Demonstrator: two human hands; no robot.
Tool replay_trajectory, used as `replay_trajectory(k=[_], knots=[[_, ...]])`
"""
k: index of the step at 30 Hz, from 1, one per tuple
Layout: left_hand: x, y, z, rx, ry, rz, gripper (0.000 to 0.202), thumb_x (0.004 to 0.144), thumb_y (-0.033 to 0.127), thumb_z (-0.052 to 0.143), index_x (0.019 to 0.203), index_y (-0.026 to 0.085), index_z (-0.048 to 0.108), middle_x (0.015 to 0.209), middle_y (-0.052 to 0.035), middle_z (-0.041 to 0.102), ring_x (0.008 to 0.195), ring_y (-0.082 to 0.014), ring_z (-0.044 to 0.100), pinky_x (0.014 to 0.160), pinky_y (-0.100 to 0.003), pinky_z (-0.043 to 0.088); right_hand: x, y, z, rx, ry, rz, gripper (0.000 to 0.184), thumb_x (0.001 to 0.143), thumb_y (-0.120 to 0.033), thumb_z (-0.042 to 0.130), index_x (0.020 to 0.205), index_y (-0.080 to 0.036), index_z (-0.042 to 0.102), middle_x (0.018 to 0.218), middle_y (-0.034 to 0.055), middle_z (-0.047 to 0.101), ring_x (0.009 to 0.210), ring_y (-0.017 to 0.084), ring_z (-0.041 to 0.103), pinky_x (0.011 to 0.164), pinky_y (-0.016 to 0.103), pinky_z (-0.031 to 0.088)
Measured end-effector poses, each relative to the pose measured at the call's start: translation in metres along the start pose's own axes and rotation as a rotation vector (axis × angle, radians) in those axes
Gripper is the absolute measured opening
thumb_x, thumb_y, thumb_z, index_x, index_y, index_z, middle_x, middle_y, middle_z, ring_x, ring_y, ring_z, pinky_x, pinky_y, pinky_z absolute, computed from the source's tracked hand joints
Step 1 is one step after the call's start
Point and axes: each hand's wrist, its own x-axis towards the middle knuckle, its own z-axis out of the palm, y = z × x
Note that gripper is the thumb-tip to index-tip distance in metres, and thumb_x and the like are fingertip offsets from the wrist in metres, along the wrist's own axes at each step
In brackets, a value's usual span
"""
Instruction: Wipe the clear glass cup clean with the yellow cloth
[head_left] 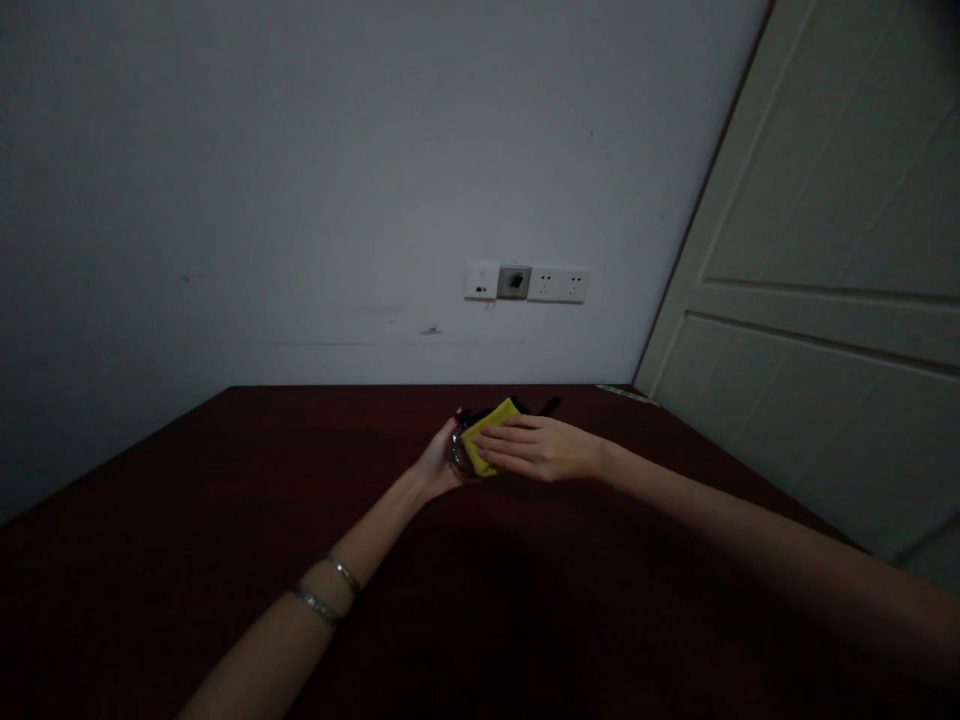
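Over the far middle of the dark red table, my left hand [439,468] is wrapped round a shiny, see-through item [456,450] with black parts. Its exact kind is hard to make out in the dim light. A yellow cloth [477,455] covers most of its near side. My right hand [536,447] presses the cloth against it, fingers laid together across the fabric. Black pieces [551,406] stick out behind the cloth to the right. Two bangles [330,588] circle my left forearm.
The reddish-brown table [225,500] meets a pale wall [300,180] at the back. Sockets and switch plates [559,285] are set in the wall above the table. A light panelled door [825,230] stands along the right side.
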Motion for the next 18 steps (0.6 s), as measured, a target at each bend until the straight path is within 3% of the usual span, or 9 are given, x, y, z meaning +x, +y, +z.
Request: replay_trajectory(k=[4,8,12,15,18], knots=[[0.003,-0.006,-0.004,0.02,0.011,-0.08,0.04,0.083,0.051,0.05,0.078,0.013,0.062,0.056,-0.0052,0.065,0.047,-0.0185,0.062,0.05,-0.03,0.049,0.012,0.008,0.008,0.024,0.016,-0.212,0.03,0.091,-0.014,0.043,0.116,-0.004,0.058,0.123,0.0133,0.061,0.116,0.021,0.056,0.097,0.034,0.045],[0.004,-0.01,-0.006,0.056,-0.028,-0.123,0.042,0.081,0.052,0.048,0.07,0.013,0.06,0.059,-0.0089,0.067,0.051,-0.0222,0.064,0.042,-0.028,0.045,0.018,0.015,0.015,0.074,-0.028,-0.274,0.031,0.09,-0.012,0.046,0.117,-0.004,0.057,0.123,0.0147,0.061,0.118,0.02,0.054,0.097,0.033,0.044],[0.002,-0.006,-0.004,0.133,-0.012,-0.043,0.041,0.078,0.051,0.048,0.066,0.013,0.059,0.059,-0.0117,0.067,0.052,-0.0266,0.065,0.031,-0.023,0.034,0.018,0.017,0.017,0.099,-0.088,-0.197,0.032,0.091,-0.01,0.044,0.12,-0.007,0.055,0.125,0.0136,0.06,0.122,0.02,0.051,0.1,0.039,0.042],[0.001,-0.001,-0.001,0.168,0.088,0.062,0.039,0.077,0.048,0.048,0.063,0.013,0.058,0.05,-0.0088,0.062,0.039,-0.0218,0.058,0.029,-0.024,0.032,0.017,0.012,0.016,0.089,-0.132,-0.078,0.034,0.091,-0.009,0.041,0.123,-0.008,0.052,0.13,0.0141,0.056,0.125,0.021,0.048,0.104,0.043,0.038],[0.001,0.002,0.002,0.137,0.118,0.176,0.035,0.075,0.046,0.051,0.063,0.014,0.058,0.045,-0.0036,0.057,0.035,-0.0162,0.052,0.032,-0.024,0.033,0.018,0.002,0.013,0.086,-0.172,0.082,0.036,0.089,-0.007,0.042,0.124,-0.01,0.052,0.131,0.0144,0.055,0.126,0.02,0.047,0.106,0.043,0.036]])
